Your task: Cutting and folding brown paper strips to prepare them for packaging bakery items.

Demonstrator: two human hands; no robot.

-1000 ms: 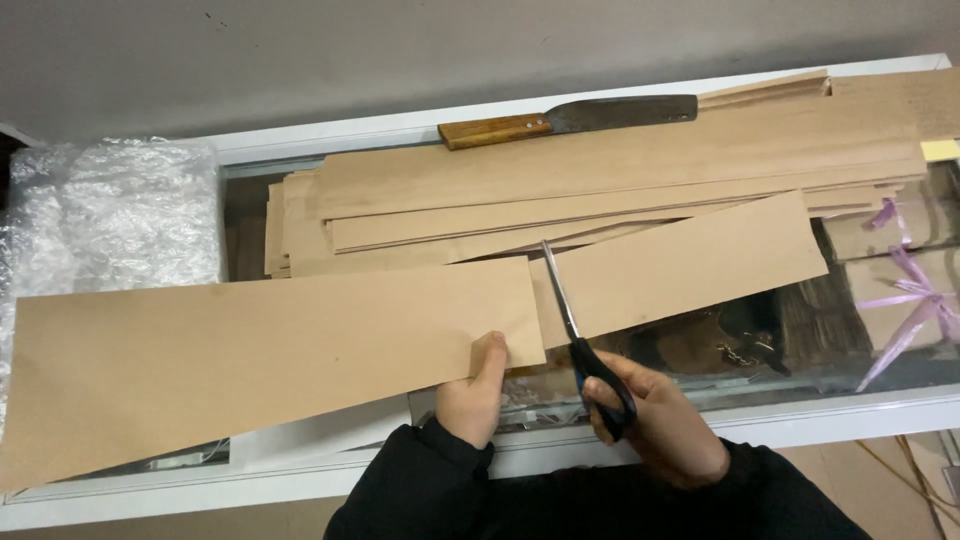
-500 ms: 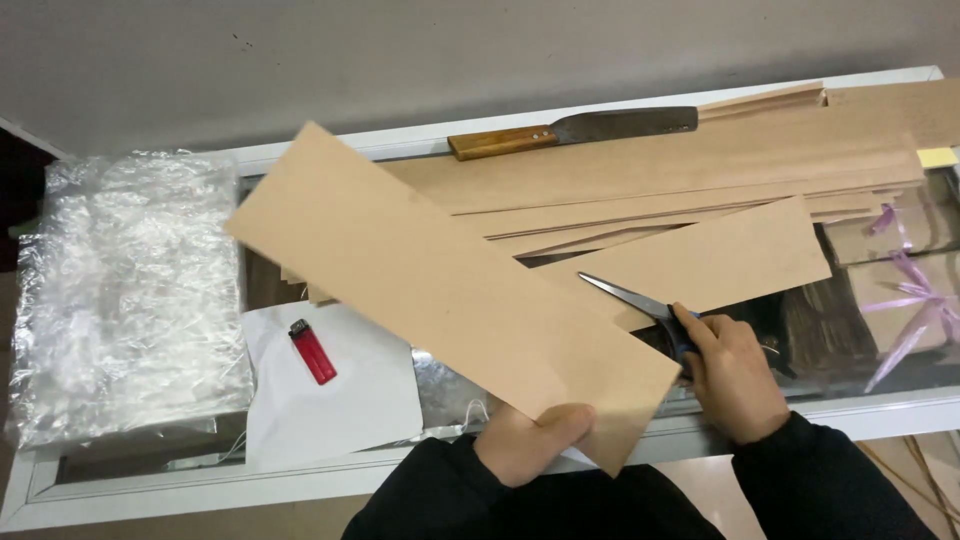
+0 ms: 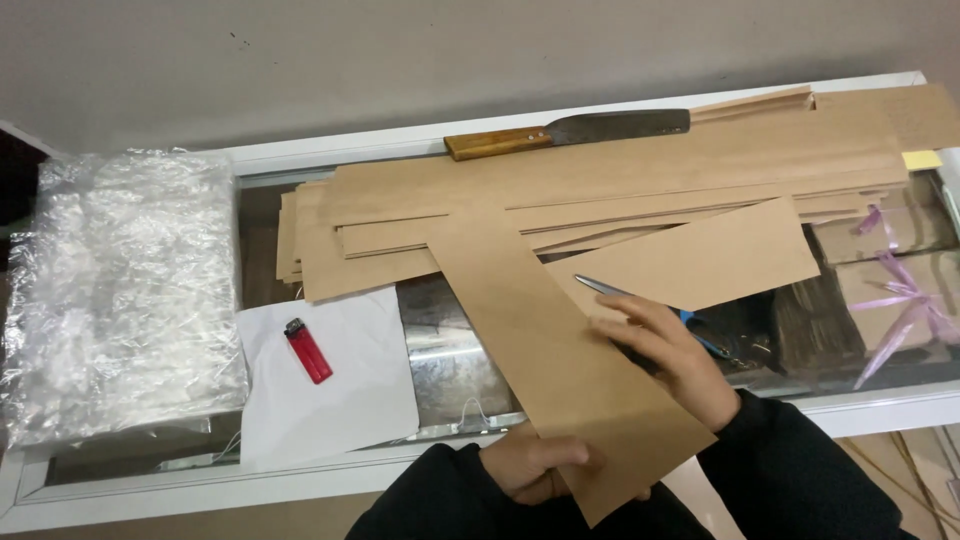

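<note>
My left hand [image 3: 535, 465] pinches the cut brown paper strip [image 3: 545, 345] at its near end over the glass counter [image 3: 440, 330]; my right hand [image 3: 665, 355] grips closed scissors [image 3: 610, 290]. One strip is cut; the paper stack [image 3: 620, 190] remains.

We are seeing even, soft indoor light from above — shadows staying faint. Glare is showing on the bubble wrap [image 3: 120, 290] and glass counter [image 3: 440, 345]; the hands are blurring slightly — edges are bending mildly.
</note>
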